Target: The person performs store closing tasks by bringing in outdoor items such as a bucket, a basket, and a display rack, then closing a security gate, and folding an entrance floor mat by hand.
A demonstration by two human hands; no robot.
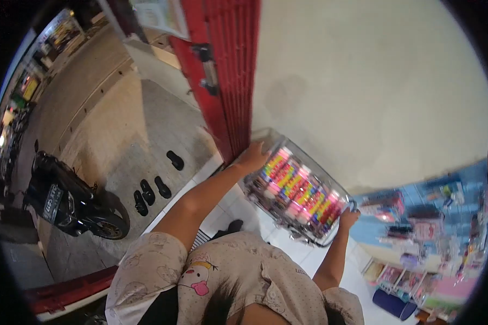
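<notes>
A clear-sided display case [303, 192], packed with rows of bright red, yellow and pink packets, is in front of me, tilted in this view. My left hand [255, 157] grips its left end, close to the red folding door [230, 81]. At the opposite end, my right hand [350, 218] is closed around the case's right edge, beside a dark curved part. The packets are too blurred to read. White floor tiles [217, 216] show below the case.
A cream wall [374, 81] rises behind the case. Goods hang on a blue panel [434, 203] at right, above a dark blue roll-shaped item [394, 304]. Outside at left are a parked motorcycle [70, 200] and several black sandals [162, 187] on the pavement.
</notes>
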